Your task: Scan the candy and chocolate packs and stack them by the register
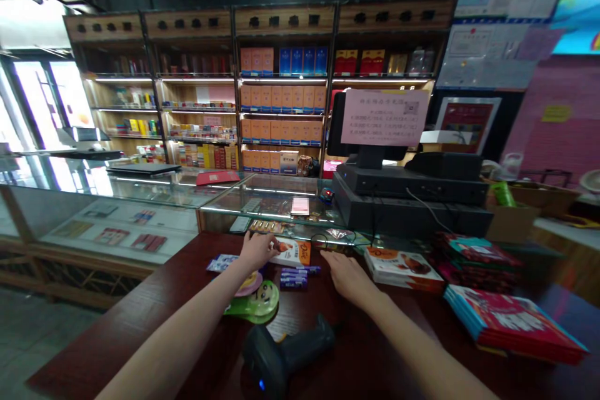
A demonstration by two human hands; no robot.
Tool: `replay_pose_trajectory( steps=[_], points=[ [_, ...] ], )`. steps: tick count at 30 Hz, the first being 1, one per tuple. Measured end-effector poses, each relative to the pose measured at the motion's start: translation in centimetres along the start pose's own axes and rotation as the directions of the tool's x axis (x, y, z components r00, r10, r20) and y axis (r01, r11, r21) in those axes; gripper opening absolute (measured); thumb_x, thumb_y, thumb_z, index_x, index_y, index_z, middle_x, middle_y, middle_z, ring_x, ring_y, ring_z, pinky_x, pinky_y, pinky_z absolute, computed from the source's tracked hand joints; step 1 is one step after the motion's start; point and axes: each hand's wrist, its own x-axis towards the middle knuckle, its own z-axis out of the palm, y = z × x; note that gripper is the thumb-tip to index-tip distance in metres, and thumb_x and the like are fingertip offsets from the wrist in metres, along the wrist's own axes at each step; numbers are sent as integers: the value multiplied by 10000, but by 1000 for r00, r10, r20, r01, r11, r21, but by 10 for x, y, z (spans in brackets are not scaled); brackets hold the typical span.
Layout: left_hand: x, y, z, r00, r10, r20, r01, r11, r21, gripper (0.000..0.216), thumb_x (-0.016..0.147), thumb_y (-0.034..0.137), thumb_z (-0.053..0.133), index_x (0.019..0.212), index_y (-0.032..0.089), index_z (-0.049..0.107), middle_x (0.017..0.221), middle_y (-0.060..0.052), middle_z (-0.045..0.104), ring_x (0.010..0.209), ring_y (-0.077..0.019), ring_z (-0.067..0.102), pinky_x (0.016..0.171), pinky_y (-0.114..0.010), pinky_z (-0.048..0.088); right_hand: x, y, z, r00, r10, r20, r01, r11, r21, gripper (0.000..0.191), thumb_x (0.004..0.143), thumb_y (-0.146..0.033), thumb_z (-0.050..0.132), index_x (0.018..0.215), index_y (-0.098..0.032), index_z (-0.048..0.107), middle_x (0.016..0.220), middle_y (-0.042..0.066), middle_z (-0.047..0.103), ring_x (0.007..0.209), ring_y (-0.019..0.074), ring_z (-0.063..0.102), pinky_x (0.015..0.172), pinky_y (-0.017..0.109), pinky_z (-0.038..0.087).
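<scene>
My left hand [259,251] has its fingers bent over the left end of a white-and-orange chocolate box [300,252], which lies flat on the counter. My right hand [345,275] is past the box's right end, palm down, with its fingers stretched out and nothing visible in them. Between my hands, just in front of the box, lie several small purple packets [294,278]. Blue-and-white packets [221,262] lie left of my left hand. Below it are a green item with a cartoon face [262,301] and a pink one, partly hidden by my forearm.
A dark barcode scanner [285,353] lies on the counter [154,300] close to me. To the right are stacked white-and-brown boxes [403,267], dark red packs [478,259] and red packs [515,322]. Behind stand a glass display case [281,187] and a register monitor [382,119].
</scene>
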Motion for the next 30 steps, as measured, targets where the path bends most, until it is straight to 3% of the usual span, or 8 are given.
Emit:
replay_pose_trajectory(
  steps=[6, 14, 21, 30],
  points=[
    [0, -20, 8, 997, -71, 5, 71, 997, 10, 371, 852, 435, 551, 1171, 254, 606, 1118, -98, 717, 1185, -312, 582, 1108, -551, 247, 17, -19, 1, 1000, 12, 25, -14, 996, 89, 555, 933, -139, 386, 1488, -157, 404, 1470, 149, 521, 1344, 258, 482, 1069, 395, 363],
    [-4, -39, 13, 993, -120, 13, 120, 991, -60, 460, 892, 599, 455, 1141, 233, 583, 1119, -110, 721, 1180, -321, 593, 1106, -559, 250, 37, -36, 3, 996, 73, 49, -80, 985, 150, 441, 1029, -341, 292, 1406, -213, 481, 1343, 136, 635, 1226, 268, 595, 965, 382, 404],
    [-2, -44, 18, 992, -125, 31, 128, 981, -144, 432, 981, 520, 303, 1229, 275, 559, 1332, -90, 634, 1175, -287, 613, 1129, -594, 206, 46, -38, 13, 991, 122, 63, -132, 971, 200, 455, 1027, -332, 265, 1406, -184, 469, 1301, 146, 663, 1201, 265, 622, 959, 376, 411],
    [0, -41, 18, 988, -156, 10, 154, 966, -208, 426, 975, 515, 329, 1259, 295, 559, 1337, -82, 638, 1195, -293, 616, 1145, -586, 179, 49, -39, 16, 986, 155, 66, -168, 940, 298, 474, 1021, -354, 267, 1442, -226, 445, 1306, 99, 672, 1228, 256, 614, 980, 365, 423]
  ],
)
